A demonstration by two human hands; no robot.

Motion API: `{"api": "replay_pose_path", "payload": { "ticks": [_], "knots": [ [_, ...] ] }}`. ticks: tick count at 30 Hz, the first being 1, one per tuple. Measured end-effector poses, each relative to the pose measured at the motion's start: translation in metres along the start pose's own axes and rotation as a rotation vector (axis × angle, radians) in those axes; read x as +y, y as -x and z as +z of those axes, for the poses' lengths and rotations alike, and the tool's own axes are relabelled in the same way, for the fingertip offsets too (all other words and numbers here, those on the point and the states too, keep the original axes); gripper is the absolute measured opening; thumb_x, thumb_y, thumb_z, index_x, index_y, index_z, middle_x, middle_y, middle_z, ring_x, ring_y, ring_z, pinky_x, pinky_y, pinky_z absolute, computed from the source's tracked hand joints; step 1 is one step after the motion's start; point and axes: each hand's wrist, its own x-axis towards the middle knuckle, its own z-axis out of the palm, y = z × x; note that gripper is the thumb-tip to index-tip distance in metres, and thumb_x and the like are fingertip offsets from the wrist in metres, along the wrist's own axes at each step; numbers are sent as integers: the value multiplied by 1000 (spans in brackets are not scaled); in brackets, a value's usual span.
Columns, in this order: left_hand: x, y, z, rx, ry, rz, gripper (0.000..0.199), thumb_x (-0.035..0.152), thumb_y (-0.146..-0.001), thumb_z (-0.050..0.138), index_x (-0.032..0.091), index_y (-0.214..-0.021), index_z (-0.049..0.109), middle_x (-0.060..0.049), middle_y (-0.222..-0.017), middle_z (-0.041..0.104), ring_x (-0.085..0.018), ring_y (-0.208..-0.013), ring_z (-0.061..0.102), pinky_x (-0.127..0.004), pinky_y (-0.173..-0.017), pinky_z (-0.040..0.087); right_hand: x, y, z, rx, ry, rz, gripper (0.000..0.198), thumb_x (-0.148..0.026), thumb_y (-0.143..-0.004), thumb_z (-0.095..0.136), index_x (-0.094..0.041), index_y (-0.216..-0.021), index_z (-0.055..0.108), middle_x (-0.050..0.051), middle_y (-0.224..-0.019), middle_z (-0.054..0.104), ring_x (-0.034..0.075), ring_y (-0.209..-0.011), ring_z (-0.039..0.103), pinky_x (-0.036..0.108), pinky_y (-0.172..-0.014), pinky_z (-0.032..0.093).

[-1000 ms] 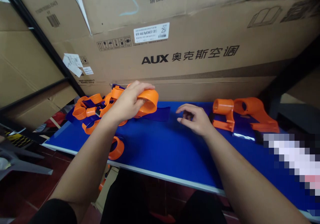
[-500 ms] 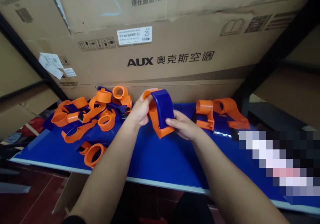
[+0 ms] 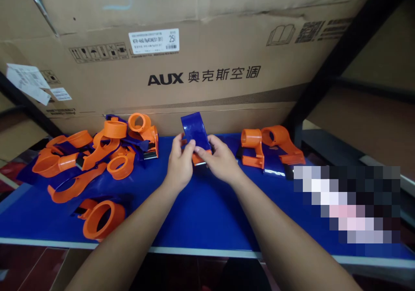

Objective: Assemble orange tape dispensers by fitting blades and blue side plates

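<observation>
Blue and orange plastic: you hold one tape dispenser (image 3: 196,129) above the tabletop (image 3: 201,222), nearer to its back edge, your left hand (image 3: 180,163) and right hand (image 3: 221,159) grasping it with fingers at the sides and thumbs on the front. The step in hand seems to be adjusting this piece, so the next move probably calls for even thumb pressure, away from the toothed blade (image 3: 200,164). Your forearms converge over the front edge.
</observation>
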Motion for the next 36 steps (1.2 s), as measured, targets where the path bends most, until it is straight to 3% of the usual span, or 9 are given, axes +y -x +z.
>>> {"api": "replay_pose_path", "payload": {
  "ticks": [3, 8, 13, 18, 22, 26, 29, 32, 36],
  "knots": [
    [-9, 4, -2, -73, 45, -3, 41, 48, -90, 76, 25, -122, 65, -5, -123, 72, -18, -104, 69, -29, -88, 57, 2, 2, -2, 23, 148, -105, 22, -36, -85, 77, -21, -97, 67, 1, -90, 74, 18, -81, 68, 32, -76, 52],
    [-15, 4, -5, -171, 174, -82, 36, 47, -93, 74, 24, -119, 67, -4, -122, 72, -18, -106, 69, -29, -89, 56, -1, 5, -5, 31, 295, -278, 19, -27, -83, 77, -22, -100, 69, 2, -95, 76, 21, -86, 70, 35, -81, 53],
    [-11, 8, -3, -158, 204, -100, 37, 46, -92, 75, 24, -120, 68, -5, -118, 74, -19, -106, 70, -31, -93, 55, -2, 5, -7, -5, 330, -472, 24, -21, -82, 76, -22, -104, 68, 5, -101, 76, 22, -93, 71, 36, -86, 55],
    [-4, 13, 0, -120, 305, -191, 37, 42, -92, 76, 24, -123, 67, -4, -109, 75, -17, -97, 71, -34, -94, 57, 3, 6, -7, -12, 410, -565, 32, -27, -83, 78, -21, -112, 67, 8, -109, 76, 25, -101, 71, 43, -96, 56],
    [-1, 13, 0, -116, 349, -276, 36, 38, -91, 78, 24, -123, 67, -1, -97, 72, -15, -87, 70, -36, -93, 58, 3, 6, -8, 30, 439, -530, 32, -29, -83, 78, -20, -112, 67, 9, -104, 76, 24, -93, 72, 41, -89, 58],
    [-1, 10, -1, -181, 317, -250, 38, 38, -88, 81, 24, -122, 69, -2, -102, 72, -15, -91, 69, -35, -94, 57, 1, 7, -8, 45, 379, -439, 26, -26, -84, 76, -21, -109, 70, 5, -99, 78, 22, -88, 72, 38, -87, 57],
    [-2, 8, -2, -175, 261, -189, 39, 34, -85, 84, 23, -120, 71, -3, -106, 74, -16, -95, 70, -35, -94, 57, 4, 5, -8, 67, 206, -272, 23, -31, -86, 75, -22, -106, 72, 4, -99, 77, 22, -89, 72, 38, -87, 58],
    [0, 7, -2, -136, 207, -150, 38, 33, -82, 86, 20, -115, 72, -5, -104, 76, -18, -95, 72, -37, -92, 58, 11, 1, -10, 75, -76, -101, 31, -38, -84, 78, -24, -110, 70, 4, -105, 77, 22, -93, 71, 39, -89, 59],
    [1, 8, -1, -132, 142, -156, 32, 37, -81, 87, 17, -102, 73, -7, -96, 77, -18, -87, 74, -37, -89, 59, 22, -5, -14, 35, -244, 4, 37, -43, -79, 83, -25, -108, 68, 2, -99, 73, 19, -88, 68, 36, -86, 58]
  ]
}}
